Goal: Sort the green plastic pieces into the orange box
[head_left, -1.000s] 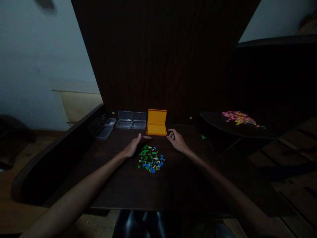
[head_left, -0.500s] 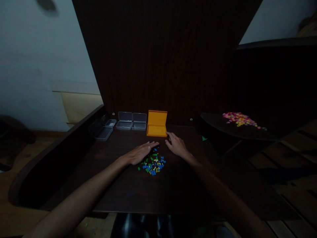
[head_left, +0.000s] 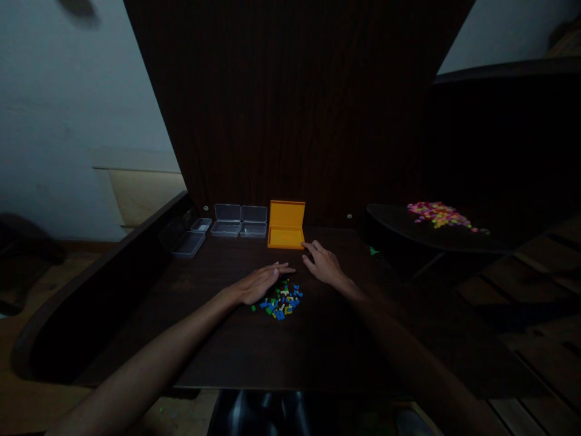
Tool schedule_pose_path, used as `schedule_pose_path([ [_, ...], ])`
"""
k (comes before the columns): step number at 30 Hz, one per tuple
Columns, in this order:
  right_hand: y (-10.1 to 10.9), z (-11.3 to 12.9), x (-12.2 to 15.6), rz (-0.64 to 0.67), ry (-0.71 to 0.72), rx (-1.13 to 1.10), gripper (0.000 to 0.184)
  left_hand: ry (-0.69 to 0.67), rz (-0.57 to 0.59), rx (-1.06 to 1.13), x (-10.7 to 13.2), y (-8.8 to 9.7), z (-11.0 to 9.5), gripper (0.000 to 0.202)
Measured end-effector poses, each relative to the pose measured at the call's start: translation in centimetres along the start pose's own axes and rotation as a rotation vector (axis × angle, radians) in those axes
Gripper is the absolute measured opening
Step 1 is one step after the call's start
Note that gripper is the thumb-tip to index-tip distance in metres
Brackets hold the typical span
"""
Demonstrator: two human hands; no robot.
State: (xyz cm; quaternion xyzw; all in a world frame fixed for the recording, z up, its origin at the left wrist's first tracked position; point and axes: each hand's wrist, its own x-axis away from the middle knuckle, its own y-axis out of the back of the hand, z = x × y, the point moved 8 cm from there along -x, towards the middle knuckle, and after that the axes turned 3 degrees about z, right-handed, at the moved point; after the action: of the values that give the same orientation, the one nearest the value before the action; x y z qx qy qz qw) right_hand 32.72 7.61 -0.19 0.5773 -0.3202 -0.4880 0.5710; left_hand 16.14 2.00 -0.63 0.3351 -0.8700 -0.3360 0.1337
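Observation:
A loose pile of small building bricks (head_left: 282, 304), blue, green, yellow and white, lies on the dark tabletop. My left hand (head_left: 259, 283) is stretched out flat at the pile's far left side, palm down, and covers part of it. Behind the pile stands an orange box (head_left: 286, 237) with its lid raised; nothing shows inside it. My right hand (head_left: 323, 263) is at the box's front right corner, fingers apart, the index fingertip at or touching that corner. Neither hand shows anything held.
Two clear plastic cases (head_left: 226, 228) (head_left: 253, 229) stand with lids up left of the orange box. More clear cases (head_left: 189, 243) lie further left. Pink and yellow small pieces (head_left: 440, 215) are heaped on a side shelf (head_left: 399, 229). A green scrap (head_left: 373, 251) lies near it.
My left hand has shifted slightly over the pile's far side, hiding more of the green bricks. My right hand stays at the box corner. The view has shifted slightly.

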Motion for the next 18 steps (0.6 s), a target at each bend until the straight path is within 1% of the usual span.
schedule_pose_path([
  [2,0.0,0.0,0.1,-0.002,0.006,-0.008,0.042,-0.03,-0.012,0.027,0.0,0.2,-0.4,0.079],
  [4,0.0,0.0,0.1,-0.013,0.014,-0.023,0.042,-0.076,-0.055,0.079,0.1,0.6,-0.8,0.076],
  [6,0.0,-0.1,0.1,-0.029,0.02,-0.04,0.042,-0.125,-0.162,0.129,0.1,1.4,-0.8,0.074],
  [8,0.0,-0.3,0.1,-0.05,0.024,-0.059,0.043,-0.142,-0.309,0.137,0.4,2.6,-0.5,0.072],
  [10,0.0,-0.4,0.1,-0.07,0.029,-0.076,0.046,-0.127,-0.441,0.1,0.7,3.7,0.1,0.07],
  [12,0.0,-0.5,0.1,-0.084,0.029,-0.082,0.047,-0.089,-0.521,0.039,0.8,4.5,0.8,0.067],
  [14,0.0,-0.6,0.2,-0.089,0.027,-0.084,0.047,-0.037,-0.535,-0.044,0.7,5.0,1.5,0.063],
  [18,-0.2,-0.4,0.2,-0.067,0.035,-0.093,0.045,0.076,-0.417,-0.189,0.0,4.7,2.8,0.059],
])
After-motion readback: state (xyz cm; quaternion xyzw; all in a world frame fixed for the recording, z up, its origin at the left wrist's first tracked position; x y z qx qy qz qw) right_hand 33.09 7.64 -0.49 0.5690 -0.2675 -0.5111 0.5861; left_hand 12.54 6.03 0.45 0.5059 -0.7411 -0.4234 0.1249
